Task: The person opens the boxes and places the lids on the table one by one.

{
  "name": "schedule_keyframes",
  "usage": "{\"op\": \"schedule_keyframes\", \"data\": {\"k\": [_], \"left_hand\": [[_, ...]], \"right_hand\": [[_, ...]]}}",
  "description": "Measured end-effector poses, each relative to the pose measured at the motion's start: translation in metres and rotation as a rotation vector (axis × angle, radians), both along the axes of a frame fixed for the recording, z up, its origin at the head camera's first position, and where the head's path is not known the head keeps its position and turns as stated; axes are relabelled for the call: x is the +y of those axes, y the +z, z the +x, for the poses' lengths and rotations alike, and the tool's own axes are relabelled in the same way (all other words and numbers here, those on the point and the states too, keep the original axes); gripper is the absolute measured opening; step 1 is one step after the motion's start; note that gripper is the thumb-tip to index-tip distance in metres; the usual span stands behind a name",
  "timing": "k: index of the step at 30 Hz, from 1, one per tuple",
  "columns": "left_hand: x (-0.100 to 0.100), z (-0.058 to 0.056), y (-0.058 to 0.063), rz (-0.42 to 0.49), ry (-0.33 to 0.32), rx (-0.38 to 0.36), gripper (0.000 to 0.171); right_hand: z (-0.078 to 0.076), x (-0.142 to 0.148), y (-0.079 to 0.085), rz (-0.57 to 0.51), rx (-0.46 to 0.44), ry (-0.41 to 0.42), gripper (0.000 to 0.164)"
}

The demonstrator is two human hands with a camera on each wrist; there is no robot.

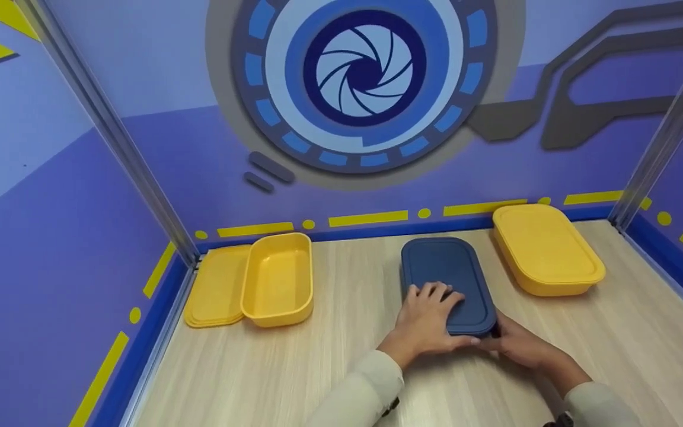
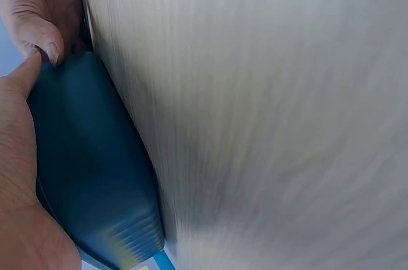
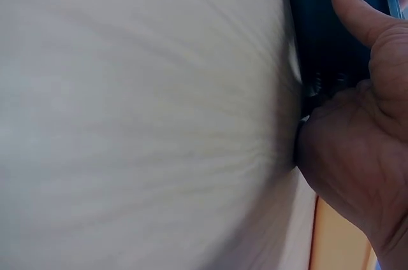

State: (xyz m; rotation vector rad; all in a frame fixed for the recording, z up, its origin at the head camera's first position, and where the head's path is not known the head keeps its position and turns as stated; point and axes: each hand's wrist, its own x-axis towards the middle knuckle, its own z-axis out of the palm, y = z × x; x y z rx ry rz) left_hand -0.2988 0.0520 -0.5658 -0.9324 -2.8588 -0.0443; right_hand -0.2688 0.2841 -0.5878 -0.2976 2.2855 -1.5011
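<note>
A dark blue lidded food container (image 1: 445,261) stands on the wooden table, its lid on top. My left hand (image 1: 427,320) grips its near left part, with bent, spread fingers on the lid and the thumb (image 2: 25,74) at the near wall. At the near right corner my right hand (image 1: 522,344) holds the container, its thumb (image 3: 357,9) against the near wall. The right fingers are mostly hidden behind and beneath the corner. Seen from the left wrist, the container's side wall (image 2: 89,149) sits close to the tabletop.
To the right stands a yellow container with its lid on (image 1: 549,243). At the left, an uncovered yellow container (image 1: 279,276) sits beside yellow lids (image 1: 217,287), slightly overlapping them. Patterned walls (image 1: 158,154) border the wooden table (image 1: 353,284) at the back and sides.
</note>
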Motion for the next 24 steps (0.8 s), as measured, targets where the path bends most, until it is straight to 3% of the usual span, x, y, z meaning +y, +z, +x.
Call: {"op": "schedule_keyframes", "data": {"k": [15, 24], "left_hand": [[-0.0001, 0.0020, -0.0050, 0.028, -0.009, 0.034, 0.094], [0.0041, 0.0039, -0.0043, -0.020, 0.009, 0.069, 0.091]], "right_hand": [[-0.0033, 0.0040, -0.0053, -0.001, -0.035, 0.005, 0.119], [-0.0037, 0.0032, -0.0043, 0.037, -0.019, 0.001, 0.118]]}}
